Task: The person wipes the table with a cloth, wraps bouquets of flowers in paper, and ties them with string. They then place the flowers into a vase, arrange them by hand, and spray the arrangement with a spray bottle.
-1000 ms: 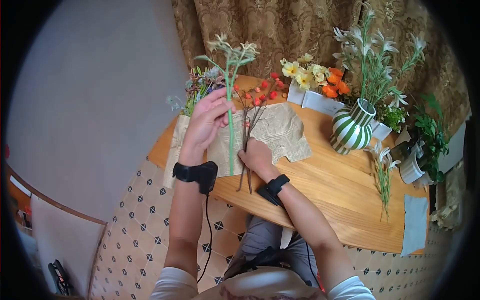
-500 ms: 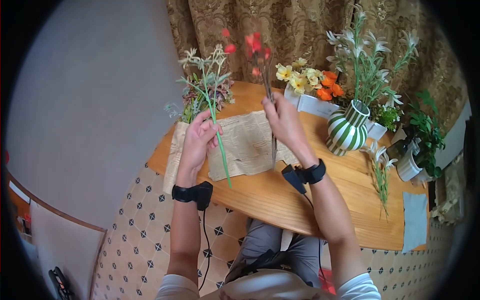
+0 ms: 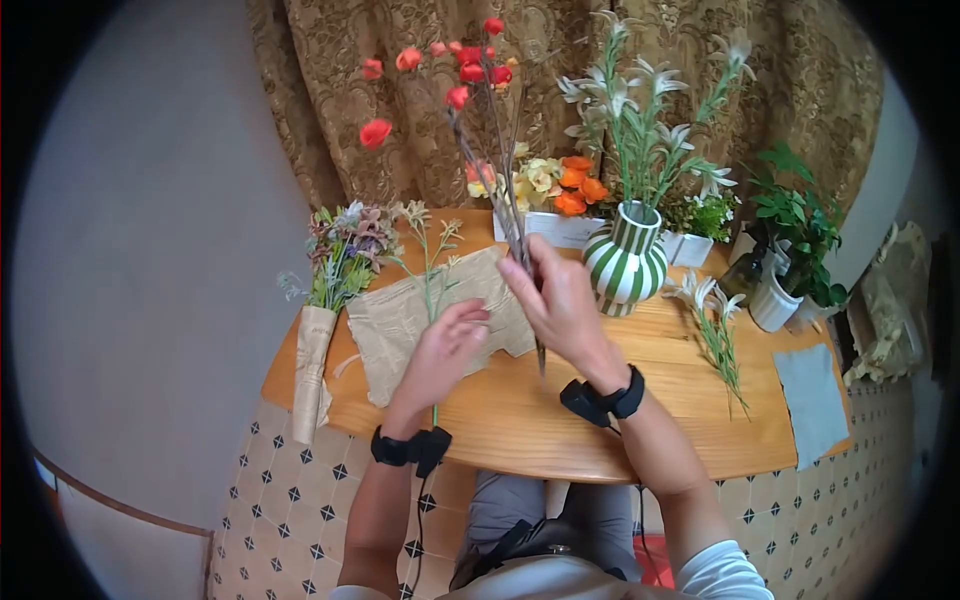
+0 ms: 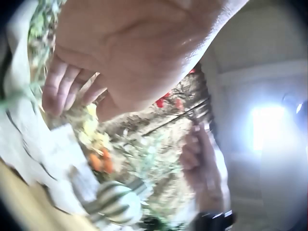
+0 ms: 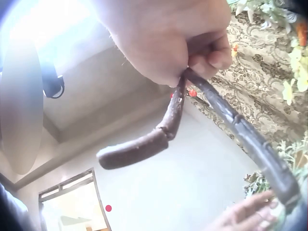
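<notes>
In the head view my right hand (image 3: 565,305) grips brown branches (image 3: 515,215) with red blossoms (image 3: 470,72), raised upright over the table. Two thick lower ends of these branches (image 5: 250,137) stick out below the fist in the right wrist view. My left hand (image 3: 448,352), its fingers loosely bent and holding nothing, is over the near part of a green flower stem (image 3: 428,290). That stem, with pale blossoms at its far end, lies across a sheet of brown printed paper (image 3: 385,340) and is partly hidden by the hand.
A paper-wrapped bouquet (image 3: 312,365) lies at the table's left edge. Behind the paper are yellow and orange flowers (image 3: 575,185) in white holders. A green-striped vase (image 3: 628,265) with white lilies stands right of centre, near loose lilies (image 3: 715,330), potted plants (image 3: 800,225) and a grey cloth (image 3: 810,400).
My right hand has lifted the red-blossomed branches off the paper. My left hand has let go of the green stem, which now lies on the paper. The head view has turned rightward.
</notes>
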`<control>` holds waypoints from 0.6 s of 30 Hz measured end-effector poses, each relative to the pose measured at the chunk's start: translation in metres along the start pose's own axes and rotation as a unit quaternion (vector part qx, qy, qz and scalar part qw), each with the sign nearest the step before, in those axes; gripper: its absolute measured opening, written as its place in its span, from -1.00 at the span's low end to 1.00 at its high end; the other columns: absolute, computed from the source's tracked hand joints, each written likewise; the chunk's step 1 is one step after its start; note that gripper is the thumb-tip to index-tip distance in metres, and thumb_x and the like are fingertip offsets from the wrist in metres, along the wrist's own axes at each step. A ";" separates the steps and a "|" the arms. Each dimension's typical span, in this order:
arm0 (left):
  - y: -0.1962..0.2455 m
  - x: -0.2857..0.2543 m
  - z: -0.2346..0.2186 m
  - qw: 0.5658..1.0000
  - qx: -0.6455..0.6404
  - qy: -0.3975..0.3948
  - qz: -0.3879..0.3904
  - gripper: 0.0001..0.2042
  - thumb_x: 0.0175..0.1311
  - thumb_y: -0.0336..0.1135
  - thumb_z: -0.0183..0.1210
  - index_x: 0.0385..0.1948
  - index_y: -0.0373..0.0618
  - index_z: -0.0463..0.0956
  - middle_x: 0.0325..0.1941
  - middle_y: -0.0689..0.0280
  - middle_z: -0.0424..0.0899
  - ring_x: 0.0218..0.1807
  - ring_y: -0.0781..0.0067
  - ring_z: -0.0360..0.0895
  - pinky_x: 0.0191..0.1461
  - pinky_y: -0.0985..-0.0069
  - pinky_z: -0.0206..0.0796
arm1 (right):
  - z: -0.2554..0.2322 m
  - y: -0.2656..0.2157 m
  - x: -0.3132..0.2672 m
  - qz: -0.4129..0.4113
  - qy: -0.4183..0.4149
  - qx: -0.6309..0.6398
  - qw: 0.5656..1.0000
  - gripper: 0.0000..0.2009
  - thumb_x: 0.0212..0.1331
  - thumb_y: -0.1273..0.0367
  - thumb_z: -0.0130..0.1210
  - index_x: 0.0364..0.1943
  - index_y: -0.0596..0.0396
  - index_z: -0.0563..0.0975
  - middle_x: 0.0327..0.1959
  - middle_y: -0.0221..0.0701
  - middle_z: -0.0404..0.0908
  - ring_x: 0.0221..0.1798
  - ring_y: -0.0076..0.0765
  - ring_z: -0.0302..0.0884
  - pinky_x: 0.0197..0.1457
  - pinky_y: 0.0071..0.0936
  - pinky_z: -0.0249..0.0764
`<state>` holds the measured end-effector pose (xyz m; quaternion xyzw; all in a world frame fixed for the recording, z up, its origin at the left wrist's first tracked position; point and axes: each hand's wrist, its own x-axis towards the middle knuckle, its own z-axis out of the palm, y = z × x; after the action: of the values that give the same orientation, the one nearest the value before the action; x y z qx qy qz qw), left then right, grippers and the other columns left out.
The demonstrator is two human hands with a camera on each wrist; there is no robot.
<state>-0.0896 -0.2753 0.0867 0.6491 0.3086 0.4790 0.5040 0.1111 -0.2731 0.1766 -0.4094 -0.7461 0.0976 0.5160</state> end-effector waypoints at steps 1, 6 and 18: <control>0.022 0.002 0.017 0.998 -0.036 -0.040 -0.017 -0.60 0.48 -0.39 0.07 0.27 -0.31 0.29 0.20 0.17 0.53 0.22 0.45 0.48 0.32 0.45 0.30 | 0.003 -0.001 -0.007 0.025 -0.002 0.034 0.999 -0.76 0.34 0.21 0.15 -0.26 0.10 0.46 -0.64 -0.18 0.50 -0.57 0.02 0.54 -0.54 -0.17 0.34; 0.042 0.004 0.073 0.992 -0.110 -0.050 0.018 -0.66 0.49 -0.43 0.01 0.22 -0.35 0.31 0.15 0.18 0.56 0.17 0.45 0.52 0.27 0.49 0.33 | -0.003 0.011 -0.027 -0.007 0.067 -0.025 0.997 -0.74 0.30 0.20 0.19 -0.29 0.08 0.47 -0.64 -0.23 0.51 -0.57 0.01 0.54 -0.54 -0.20 0.35; 0.044 -0.003 0.086 0.972 0.101 -0.199 -0.078 -0.82 0.44 -0.44 0.04 -0.06 -0.33 0.51 -0.20 0.26 0.67 -0.09 0.50 0.57 0.04 0.53 0.39 | -0.108 0.003 -0.055 0.097 -0.132 0.286 0.944 -0.82 0.29 0.38 0.25 -0.20 0.25 0.60 -0.47 -0.52 0.58 -0.40 -0.73 0.45 -0.33 -0.65 0.37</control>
<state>-0.0140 -0.3217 0.1245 0.7529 0.2984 0.2655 0.5231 0.2115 -0.3398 0.1855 -0.2988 -0.7049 0.4094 0.4962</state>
